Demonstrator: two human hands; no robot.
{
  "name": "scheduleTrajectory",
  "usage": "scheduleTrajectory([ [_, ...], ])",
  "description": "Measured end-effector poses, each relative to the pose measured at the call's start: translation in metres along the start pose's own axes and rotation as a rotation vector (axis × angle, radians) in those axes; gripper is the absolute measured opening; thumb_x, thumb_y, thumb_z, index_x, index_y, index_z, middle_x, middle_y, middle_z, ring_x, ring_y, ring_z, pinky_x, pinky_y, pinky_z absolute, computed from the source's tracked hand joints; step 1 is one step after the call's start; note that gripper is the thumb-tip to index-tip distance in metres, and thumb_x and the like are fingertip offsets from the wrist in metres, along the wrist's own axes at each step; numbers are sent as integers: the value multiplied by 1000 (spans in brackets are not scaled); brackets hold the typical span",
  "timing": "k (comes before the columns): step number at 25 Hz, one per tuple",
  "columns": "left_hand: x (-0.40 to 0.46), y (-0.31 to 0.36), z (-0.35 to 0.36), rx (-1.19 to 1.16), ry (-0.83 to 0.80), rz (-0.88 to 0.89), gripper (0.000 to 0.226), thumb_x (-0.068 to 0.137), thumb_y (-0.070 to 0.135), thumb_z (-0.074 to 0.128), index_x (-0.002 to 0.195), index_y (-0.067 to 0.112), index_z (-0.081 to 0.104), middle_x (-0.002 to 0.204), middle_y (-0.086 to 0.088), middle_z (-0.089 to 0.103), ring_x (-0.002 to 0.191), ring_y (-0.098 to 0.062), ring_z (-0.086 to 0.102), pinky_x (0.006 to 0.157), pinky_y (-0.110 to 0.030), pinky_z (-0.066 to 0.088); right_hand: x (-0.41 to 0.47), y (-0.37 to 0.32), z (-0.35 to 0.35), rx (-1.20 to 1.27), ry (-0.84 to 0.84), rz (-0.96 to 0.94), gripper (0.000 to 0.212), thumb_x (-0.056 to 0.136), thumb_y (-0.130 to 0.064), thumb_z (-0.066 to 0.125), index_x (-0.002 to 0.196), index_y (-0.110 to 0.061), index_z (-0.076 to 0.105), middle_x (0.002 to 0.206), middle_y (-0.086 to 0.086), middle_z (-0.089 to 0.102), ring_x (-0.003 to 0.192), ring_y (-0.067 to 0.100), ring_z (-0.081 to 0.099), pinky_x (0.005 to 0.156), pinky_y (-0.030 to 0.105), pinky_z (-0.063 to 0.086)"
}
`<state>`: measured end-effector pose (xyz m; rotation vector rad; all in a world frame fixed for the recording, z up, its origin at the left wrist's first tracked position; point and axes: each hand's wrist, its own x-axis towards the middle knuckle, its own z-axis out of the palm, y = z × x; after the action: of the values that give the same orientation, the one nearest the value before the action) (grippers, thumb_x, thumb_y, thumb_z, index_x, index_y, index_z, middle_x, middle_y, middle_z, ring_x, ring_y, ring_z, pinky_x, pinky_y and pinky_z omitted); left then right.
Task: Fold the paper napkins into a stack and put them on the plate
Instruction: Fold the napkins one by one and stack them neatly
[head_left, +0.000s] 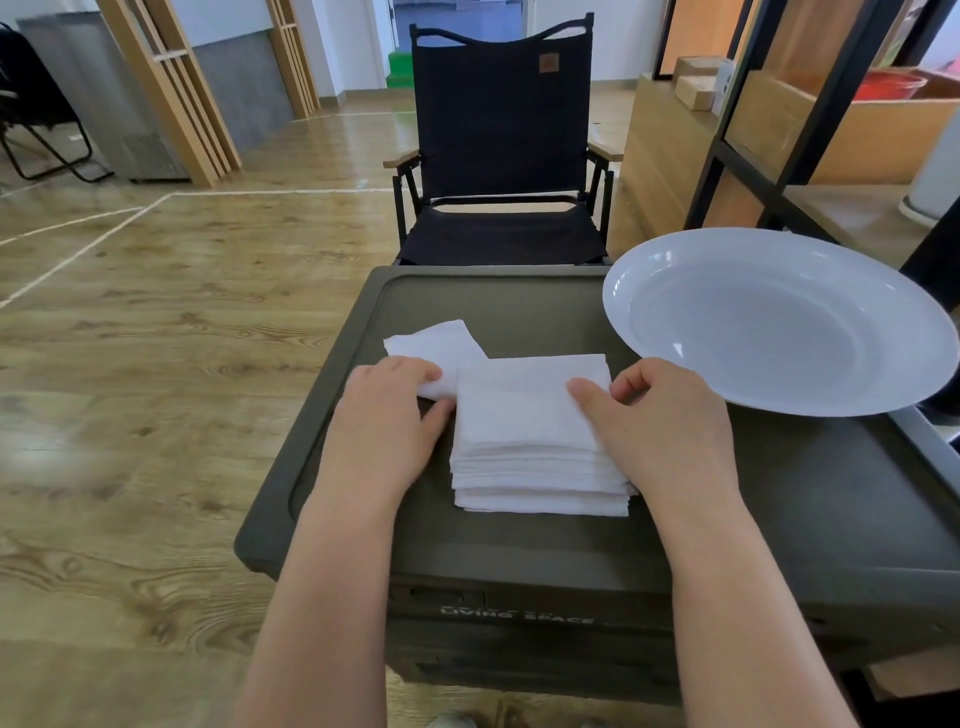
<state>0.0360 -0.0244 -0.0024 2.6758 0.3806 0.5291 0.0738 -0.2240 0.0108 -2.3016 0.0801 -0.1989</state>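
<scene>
Two hands (387, 415) (662, 421) flank one napkin stack (530, 436); one plate (779, 322) beside.

The bench (779, 519) lies bare near the front edge and along the right — room to pass there. The plate (779, 322) fills the far right corner, overhanging the rim; the napkin stack (535, 441) sits mid-bench, a loose napkin (436, 345) beyond it.

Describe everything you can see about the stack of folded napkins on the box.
The napkin stack is white, soft-looking paper, many folded layers showing at its near edge, roughly squared. It lies flat on the dark box lid, left of the empty white plate. The right hand rests on its right side, thumb on top. The left hand touches its left edge while gripping a loose napkin beside it.
</scene>
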Motion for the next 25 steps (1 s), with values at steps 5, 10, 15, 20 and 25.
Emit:
scheduleTrajectory([
  [5,0,0,-1,-45,195,-108,7,89,26,61,90,22,66,85,6,64,83,-16,57,58,-23,35,-3,-2,-4,40,45,-33,31,79,-51,63,70,-22,53,64,-9,55,61,6,51,50,19,32],
  [10,-2,13,-28,-861,454,-298,16,86,28,67,72,36,65,69,21,67,64,5,60,58,-8,43,-10,-17,-17,91,175,-136,23,88,-49,53,73,-31,49,59,-13,53,55,4,52,49,8,28],
  [15,-9,35,-51,-1596,91,-373,12,79,23,71,70,26,77,76,6,74,61,-1,65,55,-13,51,-22,-35,-22,377,48,-228,28,81,-57,50,96,-37,64,72,-17,67,74,-6,60,61,6,42],
  [20,-19,58,-42,-1706,-428,-350,32,75,25,68,103,9,73,94,-7,74,73,-8,67,61,-17,56,-23,-40,-16,522,-213,-89,66,71,-67,49,129,-36,52,82,-31,66,79,-14,61,73,22,52],
  [25,-22,57,-43,-1830,-579,-305,25,81,17,64,104,12,74,98,-7,73,79,-14,68,67,-24,58,-20,-35,-24,807,-310,-46,31,84,-46,58,112,-34,64,94,-21,72,89,-5,66,76,27,58],
])
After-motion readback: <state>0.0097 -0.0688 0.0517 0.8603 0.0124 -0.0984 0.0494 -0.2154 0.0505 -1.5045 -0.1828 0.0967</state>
